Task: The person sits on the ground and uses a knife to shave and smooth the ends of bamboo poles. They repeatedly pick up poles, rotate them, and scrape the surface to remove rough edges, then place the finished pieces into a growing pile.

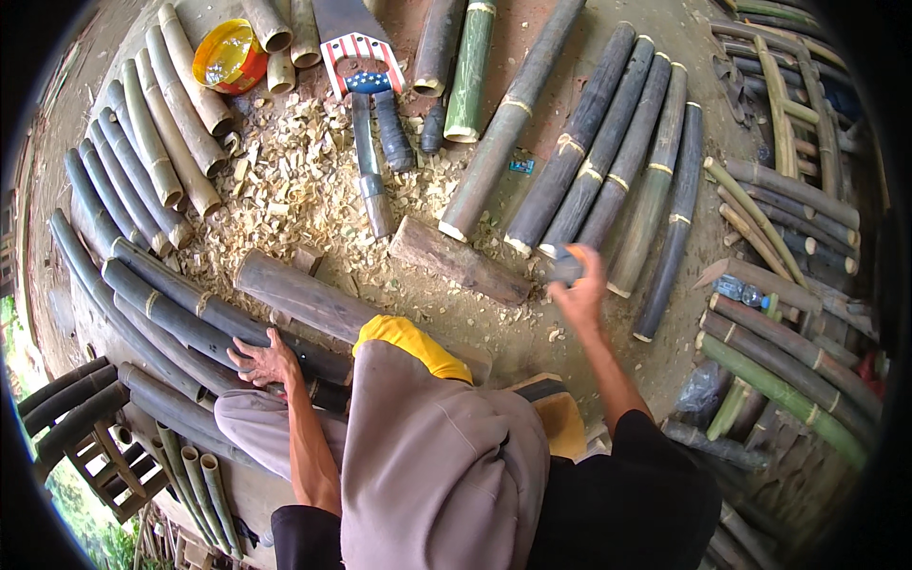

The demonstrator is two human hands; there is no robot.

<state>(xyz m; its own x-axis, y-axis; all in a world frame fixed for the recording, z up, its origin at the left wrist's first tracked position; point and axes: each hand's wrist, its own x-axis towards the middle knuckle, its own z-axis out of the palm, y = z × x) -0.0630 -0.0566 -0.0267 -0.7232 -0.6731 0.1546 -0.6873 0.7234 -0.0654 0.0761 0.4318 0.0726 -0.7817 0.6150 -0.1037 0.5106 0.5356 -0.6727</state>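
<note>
My right hand (pixel 582 290) is raised to the right of the middle, its fingers closed around a small dark rounded object (pixel 567 267) with an orange-brown patch; it is blurred, so I cannot tell its kind. Close by lie the lower ends of several dark bamboo poles (pixel 608 157). My left hand (pixel 266 361), fingers spread, rests by the ends of dark bamboo poles (pixel 176 306) on the left. Across the front of my lap lies a thicker bamboo piece (pixel 309 296), partly hidden by my yellow-and-grey clothing.
Wood chips (pixel 285 190) cover the ground ahead. Among them are a wooden-handled knife (pixel 377 204), a saw (pixel 363 78) with a striped handle, and a wood block (pixel 461 261). A yellow-and-red tub (pixel 230 57) stands at the far left. Stacked bamboo (pixel 788 370) fills the right side.
</note>
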